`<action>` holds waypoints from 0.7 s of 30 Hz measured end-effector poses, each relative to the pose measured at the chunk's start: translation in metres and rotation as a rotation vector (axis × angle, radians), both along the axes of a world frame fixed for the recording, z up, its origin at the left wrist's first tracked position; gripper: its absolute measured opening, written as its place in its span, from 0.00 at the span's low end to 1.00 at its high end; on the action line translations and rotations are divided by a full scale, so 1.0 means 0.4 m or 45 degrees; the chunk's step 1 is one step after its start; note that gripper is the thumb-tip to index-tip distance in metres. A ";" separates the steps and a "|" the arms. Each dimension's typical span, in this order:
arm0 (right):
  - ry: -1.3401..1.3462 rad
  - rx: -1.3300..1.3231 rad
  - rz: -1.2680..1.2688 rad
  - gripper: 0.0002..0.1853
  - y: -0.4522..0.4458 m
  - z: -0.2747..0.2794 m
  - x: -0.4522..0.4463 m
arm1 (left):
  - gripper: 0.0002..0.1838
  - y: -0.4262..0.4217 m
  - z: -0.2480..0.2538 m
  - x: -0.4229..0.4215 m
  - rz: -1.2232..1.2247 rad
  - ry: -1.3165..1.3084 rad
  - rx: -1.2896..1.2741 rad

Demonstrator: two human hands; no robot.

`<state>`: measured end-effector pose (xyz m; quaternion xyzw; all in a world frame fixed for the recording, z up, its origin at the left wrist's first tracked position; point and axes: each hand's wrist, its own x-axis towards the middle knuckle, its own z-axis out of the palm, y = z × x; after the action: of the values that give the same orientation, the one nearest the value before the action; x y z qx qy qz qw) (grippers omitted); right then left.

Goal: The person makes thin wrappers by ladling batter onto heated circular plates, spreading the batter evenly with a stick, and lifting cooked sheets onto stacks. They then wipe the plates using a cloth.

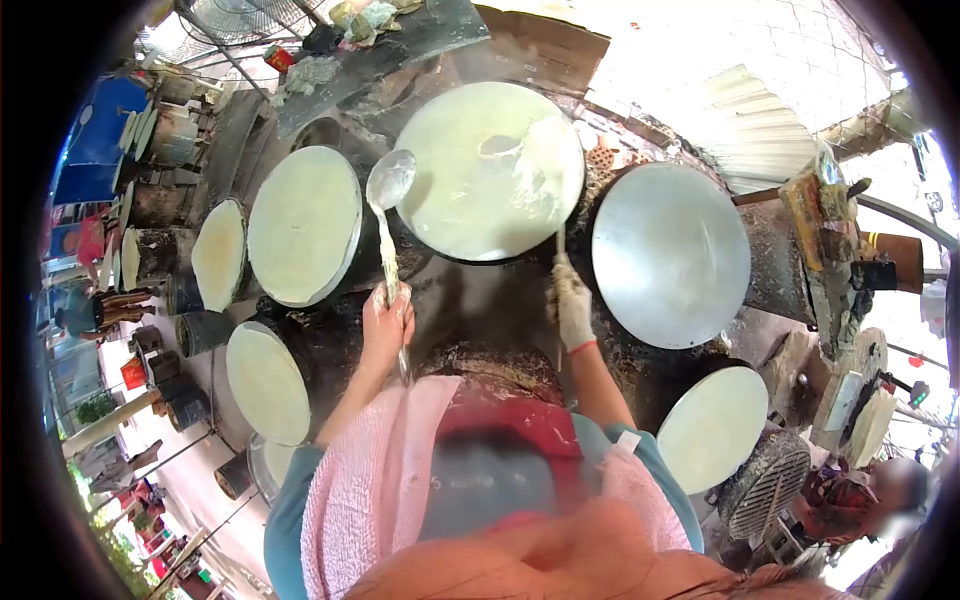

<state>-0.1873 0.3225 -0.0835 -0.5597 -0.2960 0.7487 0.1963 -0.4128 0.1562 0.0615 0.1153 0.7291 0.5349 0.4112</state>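
My left hand (387,325) is bare and wraps round the handle of a batter-smeared ladle (391,178), whose bowl is raised by the left edge of a large round pan (470,190). Pale batter covers this pan, with a wetter, uneven patch on its right side. My right hand (572,308), in a whitish glove with a red band at the wrist, closes round a thin stick (560,245) at the pan's lower right edge. Right of that hand lies a bare, shiny round pan (670,255).
Pale-coated pans stand at the left (305,225), lower left (267,383) and lower right (712,430). A round grate (765,482) is at the lower right, near another person (840,503). A dark board (390,65) lies beyond the big pan.
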 end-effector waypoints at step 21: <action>-0.225 0.106 0.432 0.17 0.085 0.054 -0.008 | 0.09 0.384 -0.140 -0.266 -0.471 0.115 0.082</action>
<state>-0.1903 0.3566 -0.0618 -0.5567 -0.4328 0.7062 0.0634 -0.5193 0.3099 0.0057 0.2844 0.6957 0.4675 0.4653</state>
